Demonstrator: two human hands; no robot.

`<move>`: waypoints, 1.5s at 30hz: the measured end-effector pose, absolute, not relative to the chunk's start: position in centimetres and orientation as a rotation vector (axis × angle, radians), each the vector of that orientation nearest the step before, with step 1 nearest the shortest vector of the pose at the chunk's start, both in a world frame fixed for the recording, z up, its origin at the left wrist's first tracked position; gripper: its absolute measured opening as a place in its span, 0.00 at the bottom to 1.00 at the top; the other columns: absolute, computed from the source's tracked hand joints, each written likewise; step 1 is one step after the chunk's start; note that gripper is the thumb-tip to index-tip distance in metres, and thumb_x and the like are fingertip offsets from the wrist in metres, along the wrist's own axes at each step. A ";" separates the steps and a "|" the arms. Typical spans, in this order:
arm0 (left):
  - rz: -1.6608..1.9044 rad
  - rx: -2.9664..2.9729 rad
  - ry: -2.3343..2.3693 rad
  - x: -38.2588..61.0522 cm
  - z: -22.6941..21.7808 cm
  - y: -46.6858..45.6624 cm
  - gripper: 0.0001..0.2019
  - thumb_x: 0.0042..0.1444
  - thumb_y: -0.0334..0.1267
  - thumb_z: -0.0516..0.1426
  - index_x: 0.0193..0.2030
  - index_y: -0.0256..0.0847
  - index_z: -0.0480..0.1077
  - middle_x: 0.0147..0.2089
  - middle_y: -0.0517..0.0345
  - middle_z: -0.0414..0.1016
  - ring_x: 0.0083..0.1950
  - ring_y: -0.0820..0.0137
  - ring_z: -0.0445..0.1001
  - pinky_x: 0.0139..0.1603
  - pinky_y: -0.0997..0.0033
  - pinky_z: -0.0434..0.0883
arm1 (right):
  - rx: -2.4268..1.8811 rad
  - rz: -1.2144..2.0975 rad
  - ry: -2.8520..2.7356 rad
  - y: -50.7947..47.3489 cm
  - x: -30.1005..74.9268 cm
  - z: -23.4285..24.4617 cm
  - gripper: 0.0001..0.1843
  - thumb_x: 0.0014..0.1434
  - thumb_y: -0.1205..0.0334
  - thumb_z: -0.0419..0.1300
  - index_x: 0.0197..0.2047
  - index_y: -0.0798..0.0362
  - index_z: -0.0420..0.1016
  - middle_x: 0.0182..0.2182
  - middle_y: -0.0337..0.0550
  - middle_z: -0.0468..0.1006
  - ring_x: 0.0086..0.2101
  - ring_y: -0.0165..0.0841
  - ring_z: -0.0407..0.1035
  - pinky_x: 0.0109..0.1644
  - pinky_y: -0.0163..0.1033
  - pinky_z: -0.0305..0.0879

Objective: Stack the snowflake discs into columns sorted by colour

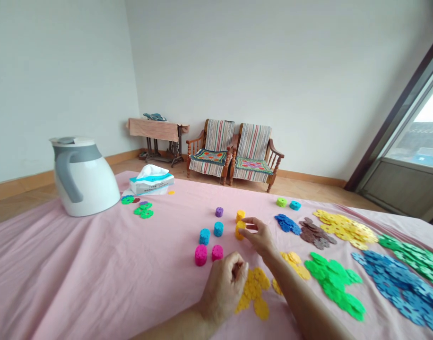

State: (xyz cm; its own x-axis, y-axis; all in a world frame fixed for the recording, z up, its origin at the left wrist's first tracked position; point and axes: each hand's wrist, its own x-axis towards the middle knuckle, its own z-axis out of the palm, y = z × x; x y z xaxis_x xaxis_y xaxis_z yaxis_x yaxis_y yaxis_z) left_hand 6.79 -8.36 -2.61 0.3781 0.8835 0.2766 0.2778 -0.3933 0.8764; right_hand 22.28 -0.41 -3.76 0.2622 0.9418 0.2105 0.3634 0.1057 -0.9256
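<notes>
My right hand reaches forward, its fingertips pinched on a yellow stack of snowflake discs. A second yellow stack stands just behind it. My left hand is curled closed above a heap of loose yellow discs; what its fingers hold is hidden. Left of the yellow stacks stand two blue stacks, two pink stacks and a small purple stack, all on the pink tablecloth.
A white kettle and a tissue pack sit at the far left with green discs near them. Heaps of blue, brown, yellow and green discs fill the right. Two wooden armchairs stand by the wall.
</notes>
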 end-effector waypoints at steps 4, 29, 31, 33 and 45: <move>1.005 1.867 1.008 6.8 -2.6 -8.4 0.11 0.58 0.38 0.48 0.25 0.39 0.60 0.20 0.63 0.63 0.22 0.75 0.62 0.22 0.78 0.55 | -1.431 0.741 -1.243 -0.7 22.2 -3.6 0.19 0.40 0.56 0.64 0.37 0.53 0.74 0.30 0.44 0.77 0.34 0.38 0.72 0.30 0.38 0.69; 0.984 1.887 1.017 6.8 -2.4 -8.4 0.12 0.59 0.38 0.48 0.25 0.39 0.60 0.19 0.62 0.63 0.22 0.74 0.63 0.22 0.77 0.55 | -1.418 0.812 -1.258 -0.9 21.9 -3.5 0.19 0.40 0.57 0.64 0.37 0.54 0.73 0.25 0.42 0.77 0.27 0.34 0.72 0.26 0.35 0.67; 0.988 1.887 1.018 6.8 -2.4 -8.5 0.12 0.59 0.38 0.48 0.25 0.39 0.60 0.19 0.62 0.63 0.22 0.74 0.63 0.22 0.77 0.55 | -1.427 0.804 -1.251 -1.1 21.9 -3.2 0.19 0.42 0.55 0.62 0.38 0.55 0.73 0.26 0.43 0.77 0.28 0.34 0.72 0.26 0.35 0.66; 0.999 1.896 1.016 6.7 -2.2 -8.5 0.12 0.59 0.38 0.48 0.25 0.39 0.61 0.20 0.62 0.63 0.22 0.74 0.63 0.22 0.77 0.55 | -1.460 0.763 -1.239 -1.3 22.1 -2.7 0.19 0.45 0.54 0.60 0.39 0.56 0.73 0.26 0.43 0.77 0.28 0.35 0.71 0.26 0.35 0.64; 1.066 2.180 0.987 6.2 -1.0 -9.3 0.08 0.55 0.27 0.49 0.36 0.38 0.68 0.33 0.55 0.70 0.32 0.70 0.68 0.32 0.73 0.63 | -1.524 0.537 -1.472 -5.0 28.5 -0.8 0.12 0.48 0.65 0.51 0.35 0.56 0.73 0.28 0.44 0.77 0.28 0.33 0.72 0.32 0.37 0.65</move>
